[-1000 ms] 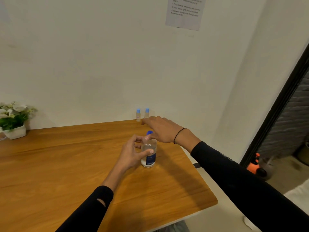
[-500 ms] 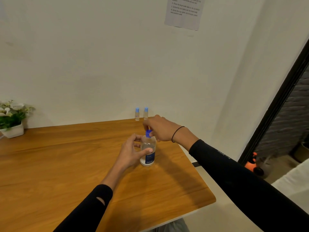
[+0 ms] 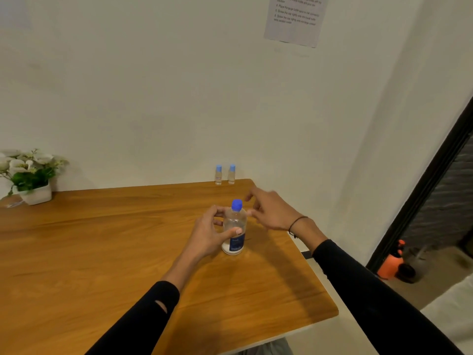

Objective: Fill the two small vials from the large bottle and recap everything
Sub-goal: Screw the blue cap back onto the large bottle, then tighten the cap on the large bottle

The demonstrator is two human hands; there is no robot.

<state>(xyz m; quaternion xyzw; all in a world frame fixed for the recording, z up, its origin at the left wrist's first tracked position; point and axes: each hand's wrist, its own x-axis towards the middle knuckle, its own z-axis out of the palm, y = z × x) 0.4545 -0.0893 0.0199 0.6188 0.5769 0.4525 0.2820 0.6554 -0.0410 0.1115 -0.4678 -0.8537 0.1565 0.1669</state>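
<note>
The large clear bottle (image 3: 234,228) with a blue cap (image 3: 236,204) and dark label stands upright on the wooden table (image 3: 102,252). My left hand (image 3: 210,233) grips its body from the left, thumb across the front. My right hand (image 3: 271,210) hovers just right of the cap, fingers loosely spread and holding nothing. Two small vials with light blue caps, the left vial (image 3: 218,174) and the right vial (image 3: 231,174), stand side by side at the table's far edge against the wall.
A white pot of artificial flowers (image 3: 30,175) sits at the far left of the table. A printed sheet (image 3: 297,19) hangs on the wall. The table's right edge runs close to the bottle. An orange sprayer (image 3: 390,262) stands on the floor at right.
My right hand came back from near the vials, pinched the bottle's blue cap, then let go and drew off to the right. My left hand stayed on the bottle.
</note>
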